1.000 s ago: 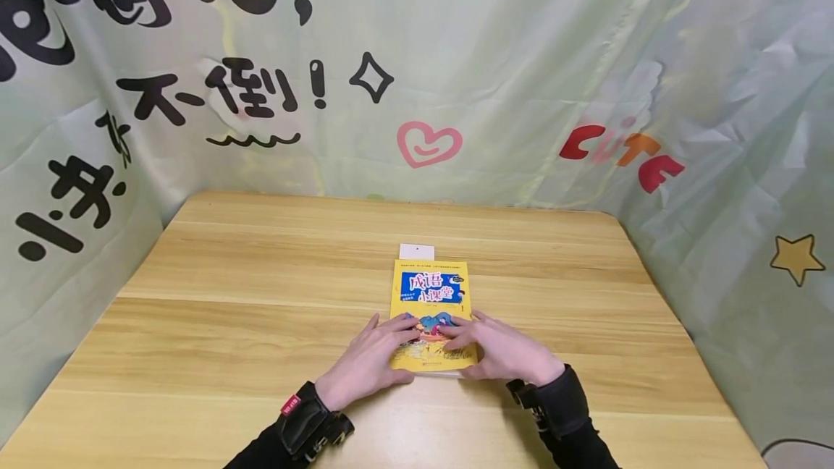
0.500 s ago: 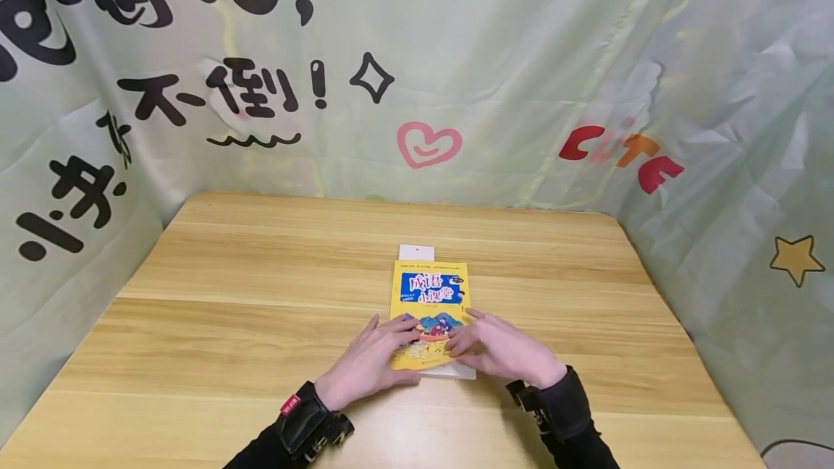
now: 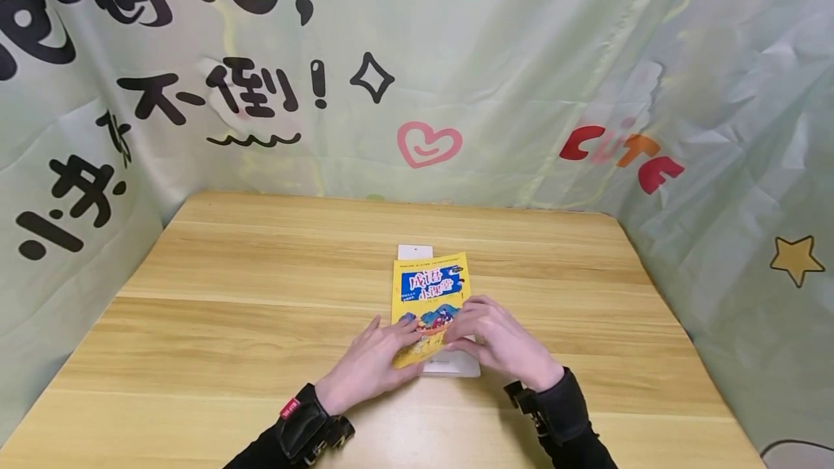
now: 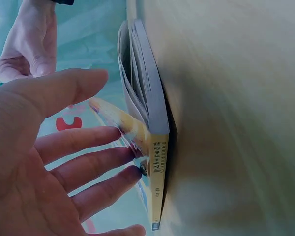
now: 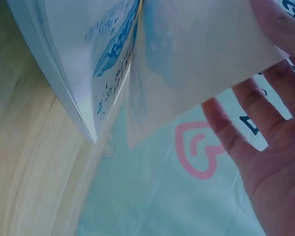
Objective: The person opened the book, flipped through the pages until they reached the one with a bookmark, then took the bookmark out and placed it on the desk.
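A yellow paperback book (image 3: pixel 426 284) with a blue title panel lies on the table, its front cover (image 5: pixel 201 54) lifted at the right side. My right hand (image 3: pixel 500 339) pinches the cover's free edge, thumb on its pale inner face and fingers behind. Under the raised cover the white first page (image 3: pixel 454 364) shows. My left hand (image 3: pixel 371 362) rests on the cover near the spine (image 4: pixel 158 172), fingers nearly straight. In the left wrist view, a few pages (image 4: pixel 130 73) bow up from the page block.
A small white card or tab (image 3: pixel 415 252) sticks out past the book's far edge. The wooden table (image 3: pixel 260 266) carries the book near its middle. A printed cloth backdrop (image 3: pixel 508 78) hangs behind the table and along its sides.
My right hand has gone from lying on the cover to gripping its right edge and lifting it leftward, baring the page underneath. The left hand has stayed nearly in place.
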`<action>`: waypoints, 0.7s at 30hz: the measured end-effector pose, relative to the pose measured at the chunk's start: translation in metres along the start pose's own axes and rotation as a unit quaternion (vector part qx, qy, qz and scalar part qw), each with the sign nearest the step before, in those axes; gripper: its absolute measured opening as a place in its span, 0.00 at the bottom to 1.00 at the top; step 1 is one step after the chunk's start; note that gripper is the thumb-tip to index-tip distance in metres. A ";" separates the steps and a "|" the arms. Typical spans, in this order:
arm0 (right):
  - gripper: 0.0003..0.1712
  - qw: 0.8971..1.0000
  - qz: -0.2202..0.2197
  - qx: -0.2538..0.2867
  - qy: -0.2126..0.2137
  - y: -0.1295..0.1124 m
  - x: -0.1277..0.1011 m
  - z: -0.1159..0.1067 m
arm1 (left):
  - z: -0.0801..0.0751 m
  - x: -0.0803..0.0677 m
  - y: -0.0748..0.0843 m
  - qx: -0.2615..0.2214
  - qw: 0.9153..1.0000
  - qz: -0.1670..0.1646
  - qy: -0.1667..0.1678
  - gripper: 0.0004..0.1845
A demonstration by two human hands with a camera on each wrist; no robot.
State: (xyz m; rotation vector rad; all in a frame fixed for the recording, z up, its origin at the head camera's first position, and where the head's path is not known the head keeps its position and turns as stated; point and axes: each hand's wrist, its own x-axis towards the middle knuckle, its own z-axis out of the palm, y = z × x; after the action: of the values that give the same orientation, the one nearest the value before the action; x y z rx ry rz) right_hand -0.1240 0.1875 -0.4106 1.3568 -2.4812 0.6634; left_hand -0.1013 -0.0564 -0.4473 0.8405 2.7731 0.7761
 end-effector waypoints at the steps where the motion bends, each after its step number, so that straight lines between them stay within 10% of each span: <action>1: 0.06 1.000 -0.003 -0.002 0.006 0.000 0.000 0.001 | 0.000 0.000 0.001 0.002 1.000 0.001 0.002 0.26; 21: 0.13 0.990 -0.069 -0.007 0.120 -0.002 0.010 0.011 | -0.004 -0.001 -0.002 -0.013 0.993 0.062 0.096 0.09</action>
State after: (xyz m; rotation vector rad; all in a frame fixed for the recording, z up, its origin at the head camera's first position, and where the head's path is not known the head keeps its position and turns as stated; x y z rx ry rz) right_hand -0.1278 0.1732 -0.4156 1.3416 -2.1803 0.7297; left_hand -0.1022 -0.0602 -0.4450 0.9915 2.8910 0.9586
